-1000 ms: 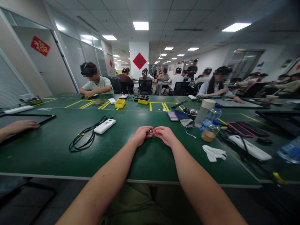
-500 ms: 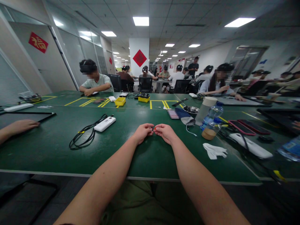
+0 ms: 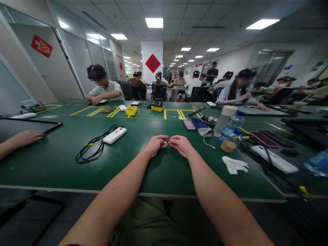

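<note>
Above the green table [image 3: 115, 174], both hands meet in front of me with fingertips almost touching. My left hand [image 3: 156, 146] is closed in a pinch on a tiny whitish and red piece [image 3: 165, 141], too small to name. Between the thumb and fingers of my right hand [image 3: 181, 145] is a small orange piece [image 3: 169, 139], mostly hidden by the fingertips. A narrow gap shows between the two pieces.
Left lies a white power bank [image 3: 114, 135] with a coiled black cable [image 3: 89, 150]. At right are a crumpled white tissue [image 3: 234, 165], a plastic bottle [image 3: 232, 133], a pale tumbler [image 3: 225, 119] and phones [image 3: 263, 139]. Yellow trays [image 3: 131, 110] stand farther back. A co-worker's hand [image 3: 30, 136] rests at left.
My fingertips have drawn slightly apart, and the whitish and red piece at my left hand shows more. The co-worker's hand at left has shifted slightly.
</note>
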Demonstrator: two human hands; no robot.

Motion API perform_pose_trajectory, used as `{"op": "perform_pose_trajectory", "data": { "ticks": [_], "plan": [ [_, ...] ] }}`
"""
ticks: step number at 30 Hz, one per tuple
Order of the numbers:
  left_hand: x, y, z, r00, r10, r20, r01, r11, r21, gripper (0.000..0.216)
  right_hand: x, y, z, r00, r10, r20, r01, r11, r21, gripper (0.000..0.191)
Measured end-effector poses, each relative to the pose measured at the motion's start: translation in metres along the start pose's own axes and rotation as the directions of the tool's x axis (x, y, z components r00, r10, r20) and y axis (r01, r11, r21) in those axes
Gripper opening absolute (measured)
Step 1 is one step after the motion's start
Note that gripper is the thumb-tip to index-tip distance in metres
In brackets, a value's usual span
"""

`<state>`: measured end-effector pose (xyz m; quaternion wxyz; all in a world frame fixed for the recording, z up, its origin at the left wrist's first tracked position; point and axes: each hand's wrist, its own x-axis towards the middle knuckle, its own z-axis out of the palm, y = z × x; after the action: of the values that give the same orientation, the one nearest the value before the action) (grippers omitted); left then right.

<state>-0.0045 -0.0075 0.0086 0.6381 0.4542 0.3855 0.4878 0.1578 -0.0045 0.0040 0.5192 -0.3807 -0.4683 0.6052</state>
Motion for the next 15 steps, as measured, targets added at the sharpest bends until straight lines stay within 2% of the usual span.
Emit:
{"op": "perform_pose_trajectory", "data": {
  "ticks": [15],
  "plan": [
    [-0.0003,-0.0005,-0.0008,0.998,0.009,0.055,-0.012,0.999,0.049,0.038,-0.0014,-0.0010,0.0012,1.000,0.006,0.018,-0.006,1.000,0.004,0.015]
  ]
}}
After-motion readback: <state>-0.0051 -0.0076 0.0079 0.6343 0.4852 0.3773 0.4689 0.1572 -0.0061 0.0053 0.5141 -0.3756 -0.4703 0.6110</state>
